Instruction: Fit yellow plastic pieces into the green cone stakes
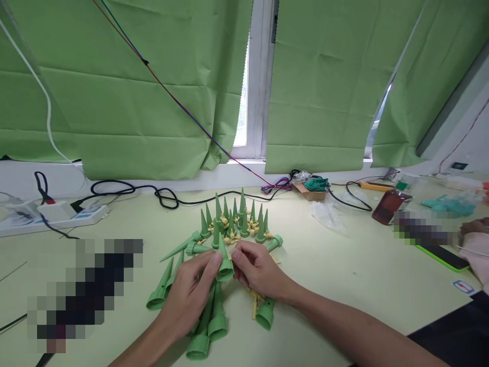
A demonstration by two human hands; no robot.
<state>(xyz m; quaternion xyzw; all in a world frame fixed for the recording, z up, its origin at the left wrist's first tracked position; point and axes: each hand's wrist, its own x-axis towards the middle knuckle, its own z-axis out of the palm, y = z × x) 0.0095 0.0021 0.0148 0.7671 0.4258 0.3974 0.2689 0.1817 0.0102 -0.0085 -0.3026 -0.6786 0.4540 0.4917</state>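
My left hand (193, 285) is closed around a green plastic watering spike (225, 270), its hollow, wide end tilted toward me and its point upward. Against the spike's side, my right hand (257, 265) is pinched; a sliver of yellow shows at the fingertips, apparently a small yellow plastic valve, mostly hidden. Behind the hands stands a cluster of upright green spikes (242, 209) with small yellow valves (232, 236) among them. Loose green spikes (217, 318) lie around and below my left hand. Under my right wrist are more yellow pieces (254, 306) and another spike (265, 313).
A white power strip (57, 220) and black cable (194, 201) run along the back. At the back right are a small cardboard box (311, 192), a clear plastic bag (328, 216) and a bottle of dark liquid (391, 204). Another person's sleeve (476, 252) shows at the right edge.
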